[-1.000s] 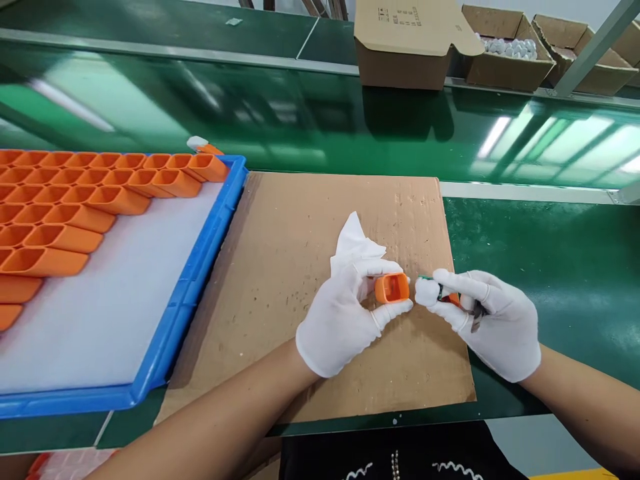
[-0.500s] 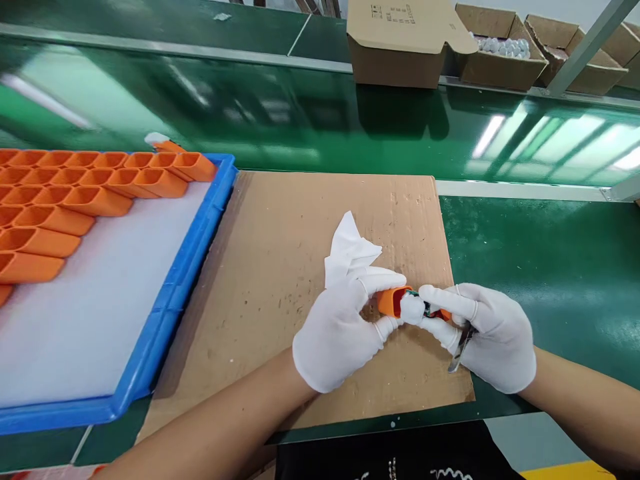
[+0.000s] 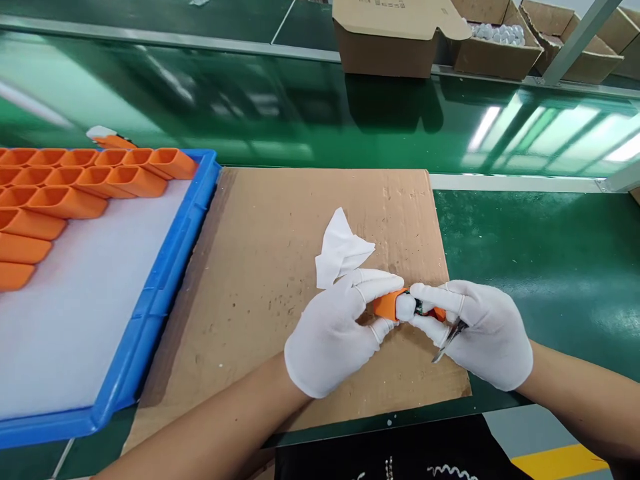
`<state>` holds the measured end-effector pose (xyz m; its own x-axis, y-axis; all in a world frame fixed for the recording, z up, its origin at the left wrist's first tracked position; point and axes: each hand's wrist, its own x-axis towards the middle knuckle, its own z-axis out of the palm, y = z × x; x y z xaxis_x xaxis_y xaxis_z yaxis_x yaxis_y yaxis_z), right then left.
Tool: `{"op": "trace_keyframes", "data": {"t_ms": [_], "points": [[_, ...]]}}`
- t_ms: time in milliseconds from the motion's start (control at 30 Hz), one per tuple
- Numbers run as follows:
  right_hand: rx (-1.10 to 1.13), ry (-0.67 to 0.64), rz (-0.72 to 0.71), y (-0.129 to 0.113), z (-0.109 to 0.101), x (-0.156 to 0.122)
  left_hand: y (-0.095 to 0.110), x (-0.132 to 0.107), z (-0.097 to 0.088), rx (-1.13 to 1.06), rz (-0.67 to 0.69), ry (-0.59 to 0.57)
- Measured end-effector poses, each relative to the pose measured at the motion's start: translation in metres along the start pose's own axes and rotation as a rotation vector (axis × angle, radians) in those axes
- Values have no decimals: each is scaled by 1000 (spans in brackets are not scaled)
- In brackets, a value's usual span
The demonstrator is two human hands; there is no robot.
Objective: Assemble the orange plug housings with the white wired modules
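Observation:
My left hand [image 3: 336,333], in a white glove, grips a short orange plastic housing [image 3: 386,305] between thumb and fingers. A white rounded cap [image 3: 405,307] sits at the housing's right-hand opening; how far in it reaches I cannot tell. Behind the cap are a small green circuit board [image 3: 419,307] and an orange piece [image 3: 439,313], pinched by my gloved right hand [image 3: 475,330]. A metal tool like tweezers [image 3: 447,341] is tucked in the right hand's lower fingers, its end pointing down. Crumpled white tissue [image 3: 341,250] lies just beyond my left hand.
Under my hands is a cardboard sheet [image 3: 280,233] on the green table [image 3: 525,247]. At left, a blue tray [image 3: 165,280] holds rows of orange housings [image 3: 70,200]. An orange-and-white piece [image 3: 111,138] lies behind it. Cardboard boxes [image 3: 385,47] stand on the back shelf.
The white cap and circuit board have come up against the housing, whose open mouth showed before and is now covered. The metal tool has tilted slightly. The whole view has shifted a little.

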<state>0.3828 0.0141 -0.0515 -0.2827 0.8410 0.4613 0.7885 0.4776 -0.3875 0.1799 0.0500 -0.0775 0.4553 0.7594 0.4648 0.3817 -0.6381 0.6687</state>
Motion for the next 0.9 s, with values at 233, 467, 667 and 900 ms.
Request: {"op": "trace_keyframes", "data": {"t_ms": [233,467,667,900], "points": [[-48,-146,93,-3,0,-4,-1,-4,4,-18,-8,3],[-339,-426,19,-26,-2,-8,9,-5,8,-53,-232,-24],[142,-218,166,-6,-5,-2,0,-3,13,-132,-281,2],[906,-340,736,13,-10,16,-3,-1,5,-98,-43,88]]}}
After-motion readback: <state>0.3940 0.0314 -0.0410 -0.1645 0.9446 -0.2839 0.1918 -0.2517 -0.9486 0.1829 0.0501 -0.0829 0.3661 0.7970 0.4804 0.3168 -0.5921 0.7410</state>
